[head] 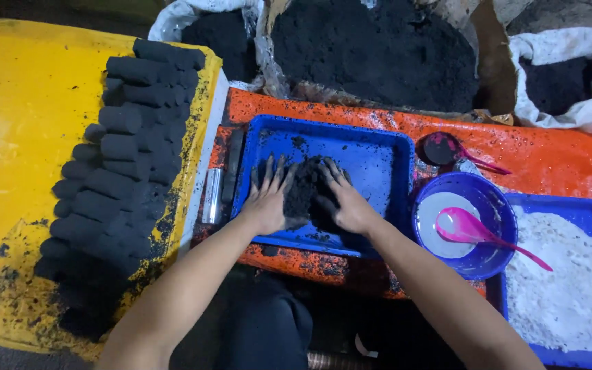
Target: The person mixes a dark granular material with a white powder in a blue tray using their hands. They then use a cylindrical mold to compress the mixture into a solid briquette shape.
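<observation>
Left hand [266, 200], right hand [346, 202] spread open, pressing black powder heap [304, 188] inside blue tray [371, 154]. Judged soft, crumbly; cup from sides.

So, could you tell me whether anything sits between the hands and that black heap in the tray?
Nothing visible: the left hand and right hand already press against the black heap in the blue tray.

Bright even overhead light, vivid colours, dim lower edge, sharp focus
</observation>
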